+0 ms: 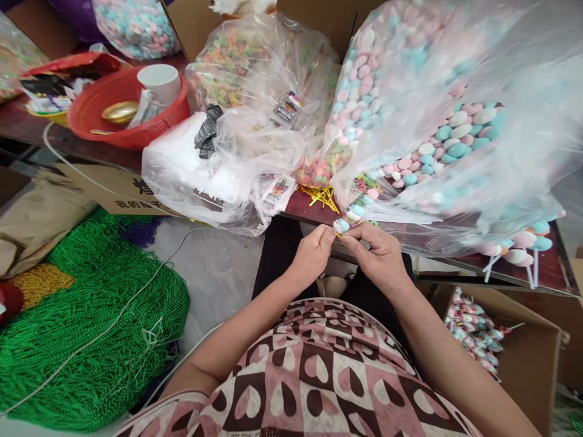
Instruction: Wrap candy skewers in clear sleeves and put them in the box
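Note:
Both hands meet at the table's front edge, around the lower end of a small clear packet (357,209) of pink, white and blue candies. My left hand (315,250) pinches at a thin gold tie (337,235) near the packet's end. My right hand (376,250) has thumb and fingers closed on the packet's end, just right of the left fingertips. More gold ties (321,197) lie on the red table behind the hands. Beside them stands a bag of ring-shaped gummies (319,167).
Large clear bags of pastel candies (460,136) fill the right. A red basket (132,136) stands at the left, near white bags (177,164). Lollipops (521,249) lie at the right edge. Below are green bead strings (100,315) and a cardboard box (523,364).

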`<action>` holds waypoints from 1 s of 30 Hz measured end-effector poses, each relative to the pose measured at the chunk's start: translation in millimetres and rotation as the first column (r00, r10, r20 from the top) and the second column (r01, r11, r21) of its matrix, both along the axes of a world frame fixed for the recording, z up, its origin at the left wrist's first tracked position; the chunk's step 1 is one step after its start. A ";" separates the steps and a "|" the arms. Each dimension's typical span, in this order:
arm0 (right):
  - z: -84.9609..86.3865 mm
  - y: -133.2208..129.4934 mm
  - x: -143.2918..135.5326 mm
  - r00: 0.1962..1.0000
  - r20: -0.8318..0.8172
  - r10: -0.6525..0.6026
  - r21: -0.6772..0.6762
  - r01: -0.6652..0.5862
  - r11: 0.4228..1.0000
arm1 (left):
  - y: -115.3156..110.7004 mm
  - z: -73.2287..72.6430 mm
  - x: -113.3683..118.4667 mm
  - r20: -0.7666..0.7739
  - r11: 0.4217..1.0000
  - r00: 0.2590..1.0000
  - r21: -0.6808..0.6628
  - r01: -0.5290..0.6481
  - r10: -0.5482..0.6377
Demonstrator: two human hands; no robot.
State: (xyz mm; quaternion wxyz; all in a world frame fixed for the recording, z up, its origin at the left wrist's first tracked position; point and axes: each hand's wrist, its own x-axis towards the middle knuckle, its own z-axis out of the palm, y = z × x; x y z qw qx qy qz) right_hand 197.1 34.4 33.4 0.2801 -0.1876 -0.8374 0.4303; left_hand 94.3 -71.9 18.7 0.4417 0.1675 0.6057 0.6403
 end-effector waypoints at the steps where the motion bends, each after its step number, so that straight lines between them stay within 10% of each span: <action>1: 1.3 1.3 0.2 1.000 0.014 0.007 -0.010 -0.007 1.000 | 0.0 -0.9 0.2 -0.009 0.999 1.000 0.028 0.018 -0.017; 8: 1.8 -6.7 1.6 0.999 0.044 -0.028 -0.050 0.030 0.998 | 3.6 2.9 2.1 0.133 0.987 0.991 0.156 -0.033 0.012; 16: -15.9 -7.0 -1.6 0.992 -0.001 -0.126 0.322 0.119 0.939 | 4.2 5.1 1.6 0.254 0.993 0.967 0.112 -0.045 0.015; 30: -13.1 -10.8 -16.4 0.992 0.053 -0.118 0.491 0.077 0.868 | 0.2 -3.4 5.8 0.073 0.990 0.995 0.121 -0.073 0.064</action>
